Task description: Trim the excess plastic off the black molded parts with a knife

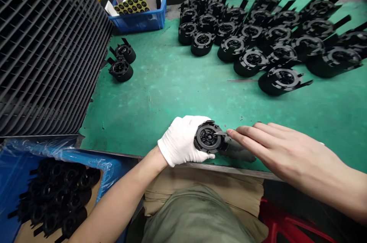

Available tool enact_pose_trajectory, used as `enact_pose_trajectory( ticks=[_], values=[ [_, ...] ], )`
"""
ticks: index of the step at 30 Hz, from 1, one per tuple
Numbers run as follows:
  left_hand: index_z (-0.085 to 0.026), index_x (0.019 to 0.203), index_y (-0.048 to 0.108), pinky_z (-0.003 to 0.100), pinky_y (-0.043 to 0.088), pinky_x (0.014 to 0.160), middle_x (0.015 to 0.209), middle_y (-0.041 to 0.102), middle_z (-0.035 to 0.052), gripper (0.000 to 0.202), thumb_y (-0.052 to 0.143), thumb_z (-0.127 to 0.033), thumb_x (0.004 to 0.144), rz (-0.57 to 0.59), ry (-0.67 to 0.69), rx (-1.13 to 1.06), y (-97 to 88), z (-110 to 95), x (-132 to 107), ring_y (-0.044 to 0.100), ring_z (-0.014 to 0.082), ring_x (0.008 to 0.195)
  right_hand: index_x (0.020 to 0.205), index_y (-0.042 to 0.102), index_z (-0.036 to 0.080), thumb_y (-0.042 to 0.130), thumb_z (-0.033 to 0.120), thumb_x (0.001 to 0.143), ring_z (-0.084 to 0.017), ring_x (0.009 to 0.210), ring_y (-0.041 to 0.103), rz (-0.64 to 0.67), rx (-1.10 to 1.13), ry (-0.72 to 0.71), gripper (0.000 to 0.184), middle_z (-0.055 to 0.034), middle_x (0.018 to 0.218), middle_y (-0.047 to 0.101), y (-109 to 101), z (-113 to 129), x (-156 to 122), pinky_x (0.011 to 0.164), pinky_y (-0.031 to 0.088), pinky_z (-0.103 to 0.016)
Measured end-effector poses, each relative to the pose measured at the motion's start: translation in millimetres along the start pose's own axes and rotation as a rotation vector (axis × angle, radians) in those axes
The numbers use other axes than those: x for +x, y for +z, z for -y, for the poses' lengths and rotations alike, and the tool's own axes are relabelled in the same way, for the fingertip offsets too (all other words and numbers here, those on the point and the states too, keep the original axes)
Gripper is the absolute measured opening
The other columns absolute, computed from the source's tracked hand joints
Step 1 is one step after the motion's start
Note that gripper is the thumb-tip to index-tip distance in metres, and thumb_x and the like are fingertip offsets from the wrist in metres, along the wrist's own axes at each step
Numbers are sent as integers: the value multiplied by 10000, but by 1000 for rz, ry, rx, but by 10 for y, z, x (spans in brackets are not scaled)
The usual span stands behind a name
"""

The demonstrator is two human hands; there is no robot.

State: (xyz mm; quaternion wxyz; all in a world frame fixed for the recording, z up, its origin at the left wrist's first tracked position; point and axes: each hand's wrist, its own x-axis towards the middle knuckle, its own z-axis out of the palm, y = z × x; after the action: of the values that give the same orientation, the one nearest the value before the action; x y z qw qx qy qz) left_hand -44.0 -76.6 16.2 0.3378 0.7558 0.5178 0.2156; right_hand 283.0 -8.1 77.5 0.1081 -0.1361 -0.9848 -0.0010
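My left hand [183,139], in a white glove, is wrapped round a black round plastic part [208,137] near the front edge of the green table [177,90]. My bare right hand [263,139] reaches in from the right, its fingers stretched and close together, the fingertips touching a small tab on the part's right side. A dark cylindrical body [237,152] of the part lies under my right fingers.
Several finished black parts [266,40] stand in rows at the back right; two more [122,63] sit at the left. A blue bin [140,9] holds yellow sticker sheets. A ribbed grey tray [46,48] is at left, a blue crate of parts [54,197] below.
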Motion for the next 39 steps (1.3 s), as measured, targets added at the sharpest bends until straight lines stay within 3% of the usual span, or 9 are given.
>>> enact_pose_trajectory(
  ticks=[10, 14, 17, 23, 33, 39],
  values=[
    [-238, 1535, 819, 613, 738, 1250, 1550, 926, 173, 870, 1105, -708, 862, -13, 14, -12, 7, 11, 3, 921, 474, 1410, 1645, 766, 118, 545, -53, 1049, -315, 1004, 817, -16, -77, 84, 659, -156, 1302, 919, 7, 287, -64, 899, 669, -478],
    [-242, 1550, 811, 622, 728, 1266, 1585, 913, 185, 923, 1126, -732, 833, -14, 11, -16, -1, 22, 17, 909, 481, 1437, 1686, 726, 133, 554, -61, 1082, -285, 973, 807, -34, -54, 13, 657, -108, 1209, 905, 65, 97, -75, 889, 652, -432],
    [-253, 1538, 818, 602, 738, 1244, 1568, 922, 170, 894, 1140, -698, 833, -8, 12, -31, -5, 18, 22, 920, 470, 1415, 1771, 667, 177, 573, -17, 1132, -254, 982, 794, -70, 28, -39, 674, -92, 1252, 911, 109, -126, -31, 894, 633, -389],
    [-250, 1590, 795, 623, 736, 1258, 1580, 916, 173, 992, 1156, -733, 801, -22, -1, -10, 10, 33, 12, 912, 490, 1437, 1678, 726, 246, 542, 42, 1229, -209, 977, 778, -58, 135, -162, 526, -60, 1273, 931, 162, -513, 156, 856, 560, -376],
    [-260, 1482, 830, 593, 756, 1167, 1471, 948, 128, 843, 1123, -722, 839, 26, -4, -13, -49, -32, 36, 933, 467, 1364, 1577, 824, 266, 512, 29, 1235, -211, 953, 788, -63, 211, -72, 520, -62, 1251, 917, 213, -479, 131, 858, 591, -339],
    [-267, 1444, 841, 572, 754, 1143, 1451, 956, 123, 805, 1138, -682, 822, 18, -3, -39, -52, -36, 42, 941, 462, 1333, 1603, 838, 291, 576, 31, 1207, -201, 949, 771, -63, 255, -85, 541, -46, 1249, 926, 205, -541, 166, 867, 578, -333]
  ],
)
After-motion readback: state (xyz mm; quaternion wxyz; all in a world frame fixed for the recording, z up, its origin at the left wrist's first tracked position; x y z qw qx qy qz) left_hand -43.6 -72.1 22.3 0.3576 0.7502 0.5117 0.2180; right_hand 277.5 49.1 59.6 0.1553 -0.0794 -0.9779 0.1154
